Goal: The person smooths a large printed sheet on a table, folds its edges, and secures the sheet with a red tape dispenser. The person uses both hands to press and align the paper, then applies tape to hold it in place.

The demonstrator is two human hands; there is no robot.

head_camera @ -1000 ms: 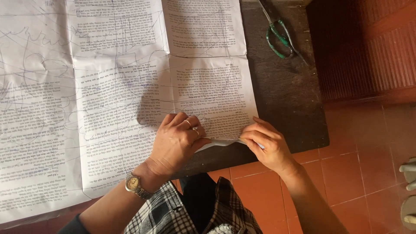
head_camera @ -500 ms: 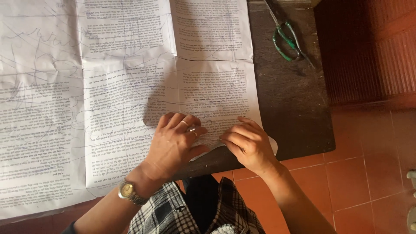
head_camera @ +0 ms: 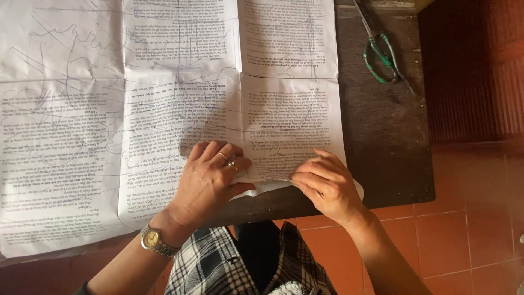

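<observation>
Printed paper [head_camera: 289, 136] edge pinched by right hand [head_camera: 327, 186], left hand [head_camera: 207, 180] fingers pressed flat

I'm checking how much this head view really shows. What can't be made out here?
- Paper: left and top parts cut off by the frame edges.
- Paper's folded near edge: partly covered by the left hand and right hand.
- Scissors: blade tips cut off by the top edge.
- Table: mostly hidden under the paper.
</observation>
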